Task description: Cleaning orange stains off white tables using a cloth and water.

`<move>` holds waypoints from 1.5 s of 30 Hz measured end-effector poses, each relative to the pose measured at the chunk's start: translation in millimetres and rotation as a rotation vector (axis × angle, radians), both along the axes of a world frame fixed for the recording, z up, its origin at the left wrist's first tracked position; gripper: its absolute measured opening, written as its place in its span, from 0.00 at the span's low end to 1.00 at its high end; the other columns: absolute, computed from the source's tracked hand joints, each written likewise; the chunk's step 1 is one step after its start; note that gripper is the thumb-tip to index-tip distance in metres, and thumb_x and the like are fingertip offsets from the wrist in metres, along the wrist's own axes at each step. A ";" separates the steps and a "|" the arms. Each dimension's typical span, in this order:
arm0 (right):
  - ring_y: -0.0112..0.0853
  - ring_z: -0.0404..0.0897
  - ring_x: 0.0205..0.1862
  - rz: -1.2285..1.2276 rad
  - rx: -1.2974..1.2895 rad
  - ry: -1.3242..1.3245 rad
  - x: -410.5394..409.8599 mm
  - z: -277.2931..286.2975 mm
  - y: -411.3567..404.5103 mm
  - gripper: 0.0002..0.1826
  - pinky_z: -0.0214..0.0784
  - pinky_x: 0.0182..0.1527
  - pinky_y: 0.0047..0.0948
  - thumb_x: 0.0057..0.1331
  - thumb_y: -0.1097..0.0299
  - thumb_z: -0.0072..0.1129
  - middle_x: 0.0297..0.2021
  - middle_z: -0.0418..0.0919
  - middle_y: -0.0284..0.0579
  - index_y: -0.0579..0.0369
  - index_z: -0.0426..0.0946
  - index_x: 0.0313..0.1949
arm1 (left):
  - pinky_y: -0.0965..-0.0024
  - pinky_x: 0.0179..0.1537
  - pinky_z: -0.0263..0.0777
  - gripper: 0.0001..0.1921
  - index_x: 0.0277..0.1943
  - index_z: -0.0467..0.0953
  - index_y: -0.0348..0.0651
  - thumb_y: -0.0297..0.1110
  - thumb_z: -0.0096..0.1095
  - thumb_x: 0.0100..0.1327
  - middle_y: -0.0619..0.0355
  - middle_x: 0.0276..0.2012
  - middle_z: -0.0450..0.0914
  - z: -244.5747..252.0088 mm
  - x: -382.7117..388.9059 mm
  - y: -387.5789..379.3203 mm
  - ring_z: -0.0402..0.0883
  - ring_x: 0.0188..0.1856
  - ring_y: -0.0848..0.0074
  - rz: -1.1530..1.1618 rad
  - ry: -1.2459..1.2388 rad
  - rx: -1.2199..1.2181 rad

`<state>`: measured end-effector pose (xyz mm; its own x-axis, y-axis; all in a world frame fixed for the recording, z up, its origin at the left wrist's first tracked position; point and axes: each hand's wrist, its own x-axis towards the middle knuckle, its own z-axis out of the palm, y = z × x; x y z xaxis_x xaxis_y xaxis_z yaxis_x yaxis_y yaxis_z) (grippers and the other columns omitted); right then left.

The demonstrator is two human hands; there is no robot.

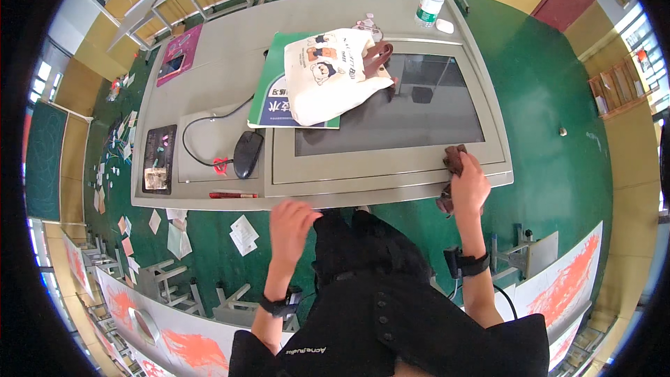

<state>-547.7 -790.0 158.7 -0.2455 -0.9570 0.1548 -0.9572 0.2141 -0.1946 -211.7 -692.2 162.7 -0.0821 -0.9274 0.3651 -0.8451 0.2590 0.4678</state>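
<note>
My right hand [469, 186] grips a crumpled brown cloth [454, 159] at the front right edge of the grey teacher's desk [361, 174]. Part of the cloth hangs below that edge. My left hand [291, 222], slightly blurred, is at the front edge left of my body, with loosely bent fingers and nothing visible in it. Set into the desktop is a dark screen panel [434, 115]. A white cloth bag [335, 84] with printed bears lies partly over that panel and on a green and blue book [269, 91]. Brown straps [378, 57] come out at its right.
Left on the desk are a black mouse [247, 154], a red pen [233, 195], a dark tray [159, 159] and a phone [171, 65] on a purple folder [187, 44]. A plastic bottle [432, 0] stands far right. Papers [244, 234] litter the green floor.
</note>
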 end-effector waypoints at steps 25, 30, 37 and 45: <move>0.41 0.82 0.37 -0.207 0.135 0.030 -78.9 27.9 -31.9 0.17 0.73 0.36 0.42 0.57 0.72 0.48 0.33 0.83 0.43 0.35 0.81 0.41 | 0.65 0.35 0.67 0.07 0.32 0.74 0.38 0.31 0.63 0.57 0.54 0.26 0.76 -3.8 25.8 -19.7 0.75 0.30 0.65 0.190 0.162 0.197; 0.44 0.81 0.32 0.135 0.093 0.015 32.6 -11.1 -7.5 0.15 0.74 0.33 0.41 0.59 0.71 0.48 0.41 0.77 0.43 0.49 0.72 0.47 | 0.62 0.36 0.67 0.05 0.34 0.75 0.38 0.30 0.60 0.59 0.54 0.27 0.76 -11.7 8.7 -32.6 0.75 0.32 0.62 0.127 0.188 0.147; 0.41 0.81 0.38 0.217 0.180 -0.430 32.7 35.8 -0.9 0.21 0.74 0.39 0.39 0.52 0.75 0.51 0.43 0.81 0.40 0.45 0.76 0.47 | 0.61 0.37 0.66 0.04 0.38 0.76 0.39 0.28 0.57 0.61 0.53 0.29 0.76 -7.1 -16.7 -71.1 0.74 0.34 0.59 -0.050 0.059 -0.015; 0.44 0.81 0.38 -0.035 0.076 0.003 -7.9 10.0 0.1 0.12 0.72 0.33 0.46 0.64 0.65 0.45 0.35 0.81 0.45 0.46 0.76 0.43 | 0.61 0.39 0.65 0.03 0.36 0.75 0.38 0.26 0.56 0.59 0.53 0.31 0.76 -16.2 20.8 -50.3 0.74 0.36 0.60 0.082 0.134 -0.065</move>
